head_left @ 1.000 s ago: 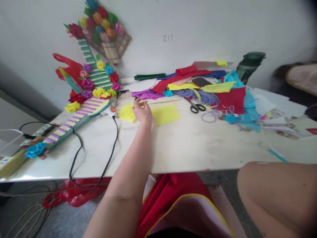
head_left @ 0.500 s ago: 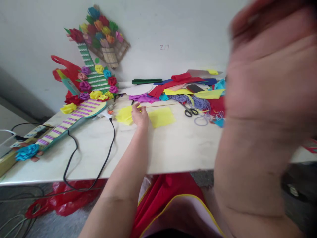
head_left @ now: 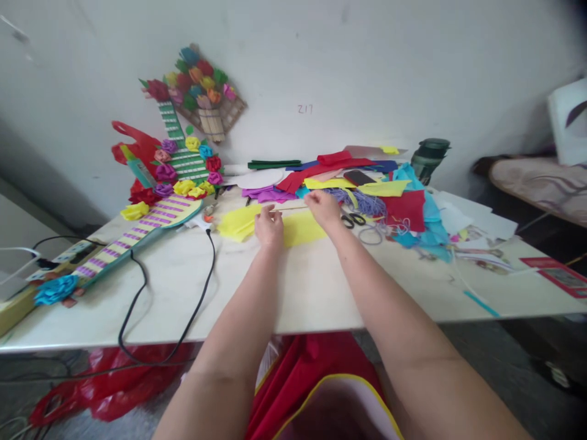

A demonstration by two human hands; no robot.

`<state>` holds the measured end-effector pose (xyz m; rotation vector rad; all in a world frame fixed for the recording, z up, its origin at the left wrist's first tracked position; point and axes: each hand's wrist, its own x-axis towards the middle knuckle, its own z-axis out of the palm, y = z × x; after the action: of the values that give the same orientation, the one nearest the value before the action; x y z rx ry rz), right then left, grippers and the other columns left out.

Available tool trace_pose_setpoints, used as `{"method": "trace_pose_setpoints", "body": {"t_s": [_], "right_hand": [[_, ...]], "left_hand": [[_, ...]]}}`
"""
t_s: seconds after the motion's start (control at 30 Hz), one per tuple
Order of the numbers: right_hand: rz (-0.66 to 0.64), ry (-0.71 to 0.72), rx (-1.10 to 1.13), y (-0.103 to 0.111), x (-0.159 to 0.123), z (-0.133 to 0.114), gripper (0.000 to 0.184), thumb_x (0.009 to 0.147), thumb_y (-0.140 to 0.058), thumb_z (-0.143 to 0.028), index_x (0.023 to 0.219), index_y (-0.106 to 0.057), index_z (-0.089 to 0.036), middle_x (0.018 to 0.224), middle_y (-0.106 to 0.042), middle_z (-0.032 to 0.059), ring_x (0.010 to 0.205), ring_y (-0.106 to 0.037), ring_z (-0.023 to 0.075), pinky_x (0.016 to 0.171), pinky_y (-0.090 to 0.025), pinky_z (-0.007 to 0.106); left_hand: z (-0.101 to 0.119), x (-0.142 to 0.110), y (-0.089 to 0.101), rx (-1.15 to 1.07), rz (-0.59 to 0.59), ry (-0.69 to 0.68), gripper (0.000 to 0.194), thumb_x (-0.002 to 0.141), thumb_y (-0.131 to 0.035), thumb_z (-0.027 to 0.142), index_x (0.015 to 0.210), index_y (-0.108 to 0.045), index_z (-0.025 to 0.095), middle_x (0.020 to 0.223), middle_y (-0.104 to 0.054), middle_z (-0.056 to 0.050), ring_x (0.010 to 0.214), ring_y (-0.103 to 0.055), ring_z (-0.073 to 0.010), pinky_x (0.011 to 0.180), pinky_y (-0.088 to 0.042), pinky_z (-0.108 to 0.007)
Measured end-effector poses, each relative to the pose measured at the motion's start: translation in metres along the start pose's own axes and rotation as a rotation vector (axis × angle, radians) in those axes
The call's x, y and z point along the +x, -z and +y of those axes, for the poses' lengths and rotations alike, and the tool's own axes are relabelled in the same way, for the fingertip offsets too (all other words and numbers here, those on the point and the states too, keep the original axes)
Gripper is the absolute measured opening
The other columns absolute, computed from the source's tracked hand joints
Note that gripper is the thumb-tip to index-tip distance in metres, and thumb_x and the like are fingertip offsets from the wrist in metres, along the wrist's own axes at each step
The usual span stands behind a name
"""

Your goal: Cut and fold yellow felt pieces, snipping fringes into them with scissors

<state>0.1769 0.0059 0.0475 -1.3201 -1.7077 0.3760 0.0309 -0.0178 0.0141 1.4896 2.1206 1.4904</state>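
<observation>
My left hand (head_left: 269, 227) is closed in a pinch on one end of a thin wooden stick (head_left: 290, 209), above the yellow crepe paper. The fingers of my right hand (head_left: 323, 209) are closed at the stick's other end. One yellow paper piece (head_left: 237, 223) lies to the left of my left hand; another yellow paper piece (head_left: 300, 230) lies between and below the hands. Black-handled scissors (head_left: 353, 220) rest just right of my right hand, partly behind it.
Coloured paper strips (head_left: 337, 162), purple yarn (head_left: 367, 201) and a dark phone-like object (head_left: 359, 178) lie at the back. A flower-decorated guitar shape (head_left: 132, 227) stands at left, near a black cord (head_left: 211, 269). A green bottle (head_left: 428, 160) stands at back right.
My right hand has come down from close to the camera to the stick. My left hand stays near the yellow paper. The camera view has shifted, showing the table's right side.
</observation>
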Motion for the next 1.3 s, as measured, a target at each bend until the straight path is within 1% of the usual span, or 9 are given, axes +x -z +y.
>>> {"method": "trace_pose_setpoints", "body": {"t_s": [0.07,0.2,0.5,0.67,0.77,0.83,0.93,1.1,1.3], "right_hand": [[-0.095,-0.073,-0.254,-0.011,-0.009,0.011,0.022,0.082,-0.050,-0.030,0.090,-0.068,-0.020,0.094,-0.069,0.0056,0.091,-0.061,0.0218,0.078,-0.044,0.033],[-0.183,-0.021,-0.480,-0.021,-0.019,0.023,0.027,0.082,-0.048,-0.026,0.100,-0.067,-0.023,0.107,-0.068,0.0055,0.100,-0.058,0.0224,0.082,-0.043,0.032],[-0.205,0.023,-0.512,-0.024,-0.020,0.033,0.029,0.082,-0.046,-0.021,0.102,-0.067,-0.023,0.109,-0.067,0.0030,0.101,-0.056,0.0213,0.083,-0.043,0.031],[-0.238,0.034,-0.538,-0.025,-0.020,0.031,0.030,0.083,-0.048,-0.020,0.107,-0.066,-0.024,0.113,-0.065,0.0035,0.105,-0.054,0.0212,0.086,-0.042,0.031],[-0.267,0.057,-0.560,-0.026,-0.022,0.026,0.032,0.083,-0.050,-0.022,0.111,-0.064,-0.023,0.115,-0.062,0.0054,0.108,-0.051,0.0219,0.089,-0.041,0.032],[-0.282,0.062,-0.569,-0.027,-0.023,0.023,0.032,0.084,-0.049,-0.024,0.113,-0.064,-0.023,0.117,-0.061,0.0064,0.110,-0.049,0.0223,0.089,-0.041,0.032],[-0.304,0.065,-0.571,-0.029,-0.025,0.018,0.033,0.086,-0.047,-0.024,0.115,-0.063,-0.023,0.119,-0.059,0.0060,0.110,-0.048,0.0221,0.087,-0.041,0.032],[-0.277,0.087,-0.600,-0.028,-0.026,0.018,0.032,0.086,-0.047,-0.025,0.113,-0.064,-0.020,0.122,-0.058,0.0068,0.112,-0.045,0.0235,0.089,-0.040,0.033],[-0.350,0.065,-0.624,-0.033,-0.027,0.024,0.043,0.091,-0.036,-0.031,0.127,-0.053,-0.015,0.139,-0.047,0.0075,0.123,-0.039,0.0251,0.101,-0.030,0.039]], "left_hand": [[0.001,-0.001,0.001,0.030,-0.016,-0.022,0.028,0.082,-0.050,0.023,0.108,-0.059,0.022,0.091,-0.071,-0.001,0.105,-0.054,-0.0226,0.086,-0.041,-0.034],[0.003,-0.003,0.002,0.061,-0.041,-0.035,0.028,0.082,-0.050,0.023,0.109,-0.060,0.023,0.092,-0.071,-0.001,0.108,-0.052,-0.0215,0.087,-0.041,-0.033],[0.000,-0.003,0.003,0.217,-0.098,-0.045,0.028,0.079,-0.055,0.025,0.103,-0.067,0.023,0.114,-0.062,-0.010,0.110,-0.053,-0.0224,0.095,-0.039,-0.036],[-0.002,-0.003,0.000,0.341,-0.143,-0.222,0.029,0.077,-0.055,0.022,0.102,-0.069,0.022,0.106,-0.065,-0.012,0.120,-0.047,-0.0244,0.106,-0.027,-0.041],[0.000,-0.005,-0.001,0.385,-0.151,-0.312,0.029,0.078,-0.052,0.021,0.100,-0.070,0.022,0.104,-0.067,-0.010,0.115,-0.051,-0.0233,0.106,-0.027,-0.039],[0.003,-0.007,-0.003,0.427,-0.211,-0.366,0.029,0.081,-0.048,0.022,0.101,-0.070,0.021,0.102,-0.068,-0.010,0.108,-0.056,-0.0221,0.105,-0.028,-0.037],[0.005,-0.012,-0.007,0.512,-0.399,-0.399,0.031,0.085,-0.044,0.026,0.105,-0.067,0.019,0.105,-0.068,-0.011,0.106,-0.059,-0.0230,0.104,-0.029,-0.038],[0.003,-0.017,-0.010,0.544,-0.571,-0.387,0.042,0.090,-0.037,0.029,0.130,-0.048,0.017,0.138,-0.047,-0.011,0.132,-0.036,-0.0234,0.107,-0.026,-0.042],[0.002,-0.016,-0.005,0.612,-0.564,-0.414,0.048,0.090,-0.030,0.024,0.136,-0.042,0.019,0.146,-0.035,-0.005,0.139,-0.019,-0.0225,0.112,-0.013,-0.044]]}}
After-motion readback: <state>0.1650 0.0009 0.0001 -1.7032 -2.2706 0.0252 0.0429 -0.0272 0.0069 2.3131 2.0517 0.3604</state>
